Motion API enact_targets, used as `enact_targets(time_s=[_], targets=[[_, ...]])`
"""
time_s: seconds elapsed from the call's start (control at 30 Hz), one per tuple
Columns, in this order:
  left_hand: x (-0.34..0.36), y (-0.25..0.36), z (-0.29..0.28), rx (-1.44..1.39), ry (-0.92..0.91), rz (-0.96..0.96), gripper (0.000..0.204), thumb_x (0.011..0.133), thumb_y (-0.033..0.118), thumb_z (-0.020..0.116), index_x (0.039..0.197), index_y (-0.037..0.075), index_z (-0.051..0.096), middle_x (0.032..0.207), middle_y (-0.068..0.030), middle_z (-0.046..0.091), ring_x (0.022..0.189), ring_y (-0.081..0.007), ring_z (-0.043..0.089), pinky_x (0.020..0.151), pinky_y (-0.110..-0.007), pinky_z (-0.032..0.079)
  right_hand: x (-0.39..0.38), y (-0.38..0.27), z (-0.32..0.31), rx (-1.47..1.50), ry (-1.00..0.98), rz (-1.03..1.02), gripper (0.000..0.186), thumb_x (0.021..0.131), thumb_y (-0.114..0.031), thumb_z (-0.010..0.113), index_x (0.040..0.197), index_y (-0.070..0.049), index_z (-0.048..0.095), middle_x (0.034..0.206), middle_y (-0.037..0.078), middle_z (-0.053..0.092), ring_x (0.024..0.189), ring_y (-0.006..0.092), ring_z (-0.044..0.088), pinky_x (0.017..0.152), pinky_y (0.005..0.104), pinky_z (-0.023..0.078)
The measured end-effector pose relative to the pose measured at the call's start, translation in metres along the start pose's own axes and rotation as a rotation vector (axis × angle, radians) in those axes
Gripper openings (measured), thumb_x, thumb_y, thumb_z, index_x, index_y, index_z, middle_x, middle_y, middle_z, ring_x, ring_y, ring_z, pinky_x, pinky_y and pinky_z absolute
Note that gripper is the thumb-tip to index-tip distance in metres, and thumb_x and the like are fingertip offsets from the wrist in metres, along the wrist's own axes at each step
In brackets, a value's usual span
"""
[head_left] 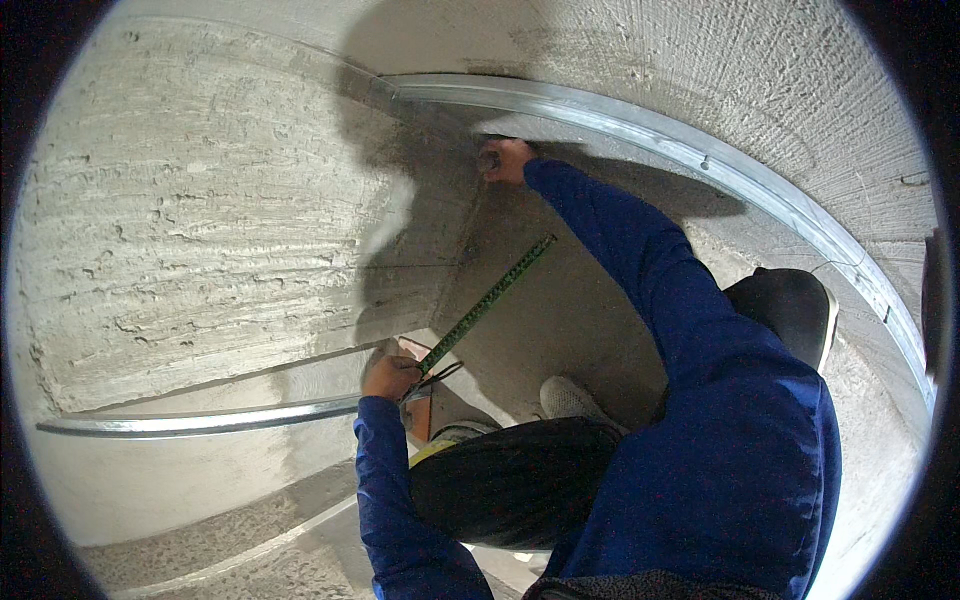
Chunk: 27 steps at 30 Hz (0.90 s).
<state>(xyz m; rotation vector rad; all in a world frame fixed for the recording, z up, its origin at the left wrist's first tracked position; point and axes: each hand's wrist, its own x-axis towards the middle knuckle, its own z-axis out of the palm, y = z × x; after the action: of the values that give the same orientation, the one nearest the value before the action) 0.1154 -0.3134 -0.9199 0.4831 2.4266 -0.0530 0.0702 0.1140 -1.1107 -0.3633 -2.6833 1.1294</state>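
Observation:
My left hand [390, 376] is closed around a tape measure, whose case is mostly hidden by the fingers. Its green blade [490, 297] sticks out up and to the right over the floor, with a free end. A dark wrist loop [440, 375] dangles beside the hand. Farther off, my right hand [508, 162] is at the base of the wall near the corner, below a metal channel [600, 122]. Its fingers are curled together; something small and dark shows at them, too unclear to name. A second metal channel [200, 418] runs along the left, ending by my left hand.
An orange-red object [420, 415] lies under and beside my left hand, partly hidden. Rough concrete wall [200, 220] rises on the left. My dark-trousered leg [510, 485], a light shoe [568, 397] and a dark shoe [790, 310] take up the near floor.

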Motion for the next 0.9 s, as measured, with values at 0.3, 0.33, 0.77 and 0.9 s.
enact_targets(time_s=[0.3, 0.33, 0.77, 0.9], targets=[[0.001, 0.006, -0.001, 0.025, -0.042, -0.067, 0.021, 0.073, 0.023, 0.061, 0.084, 0.008, 0.07, 0.08, -0.0126, 0.066, 0.071, -0.0241, 0.062, 0.07, -0.036, 0.047, 0.004, 0.008, 0.008, 0.096, 0.034, -0.066, 0.056, 0.065, -0.032, 0.075, 0.113, -0.008, 0.057, 0.105, 0.015, 0.061, 0.097, 0.0303, 0.059, 0.086, 0.0399, 0.047], [0.003, 0.002, 0.0, -0.021, -0.046, -0.084, 0.023, 0.072, 0.025, 0.06, 0.087, 0.011, 0.07, 0.079, -0.0126, 0.066, 0.07, -0.0266, 0.062, 0.068, -0.037, 0.046, 0.005, 0.01, 0.009, 0.105, 0.033, -0.071, 0.057, 0.065, -0.032, 0.075, 0.113, -0.008, 0.057, 0.104, 0.016, 0.061, 0.097, 0.0304, 0.059, 0.086, 0.0397, 0.047], [0.016, -0.024, 0.011, 0.153, -0.015, 0.129, 0.021, 0.073, 0.025, 0.058, 0.082, 0.008, 0.067, 0.079, -0.0148, 0.064, 0.071, -0.0299, 0.061, 0.07, -0.038, 0.047, 0.007, 0.013, 0.007, 0.123, -0.034, -0.069, 0.064, 0.063, -0.04, 0.075, 0.115, -0.008, 0.057, 0.095, 0.014, 0.065, 0.09, 0.029, 0.062, 0.081, 0.0384, 0.048], [0.018, -0.025, 0.012, 0.259, -0.003, 0.232, 0.022, 0.073, 0.027, 0.059, 0.082, 0.008, 0.067, 0.08, -0.0151, 0.064, 0.072, -0.0303, 0.061, 0.07, -0.039, 0.046, 0.003, 0.009, 0.004, 0.156, -0.004, -0.09, 0.064, 0.062, -0.04, 0.076, 0.115, -0.01, 0.057, 0.102, 0.015, 0.063, 0.095, 0.0307, 0.06, 0.084, 0.039, 0.047]])
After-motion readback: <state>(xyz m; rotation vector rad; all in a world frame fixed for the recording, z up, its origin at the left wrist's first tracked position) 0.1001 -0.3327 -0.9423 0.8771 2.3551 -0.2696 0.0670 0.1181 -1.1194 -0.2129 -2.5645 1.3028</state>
